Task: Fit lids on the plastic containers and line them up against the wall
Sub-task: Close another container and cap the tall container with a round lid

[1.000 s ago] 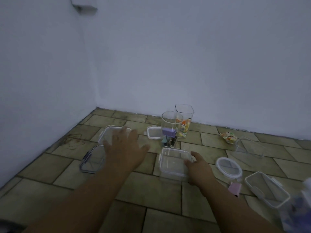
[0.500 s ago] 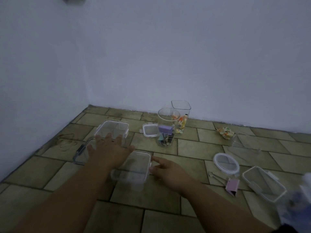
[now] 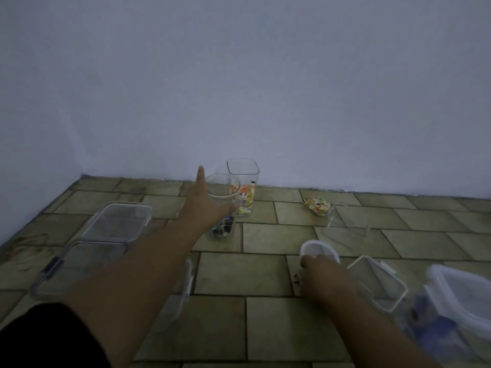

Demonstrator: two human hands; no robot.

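Note:
My left hand (image 3: 204,205) reaches to the round clear jar (image 3: 223,189) that holds binder clips. Its fingers are straight, the index finger points up at the jar's left side and the thumb lies across the jar's front. My right hand (image 3: 324,277) is curled over the near edge of the round white lid (image 3: 318,249) and pinches it; the lid looks tilted up. A tall square jar (image 3: 243,173) with colourful sweets stands by the wall behind the round jar. A low rectangular container (image 3: 186,285) with white clips lies partly hidden under my left forearm.
At the left sit a clear rectangular container (image 3: 119,221) and a lid with dark clips (image 3: 77,264). A white-rimmed rectangular lid (image 3: 380,285) and a tub with blue contents (image 3: 462,298) lie at the right. Loose sweets (image 3: 317,204) and a clear piece (image 3: 345,225) lie further back.
My left hand left the low container and stretched forward to the round jar. My right hand let go of the low container and moved right onto the round white lid.

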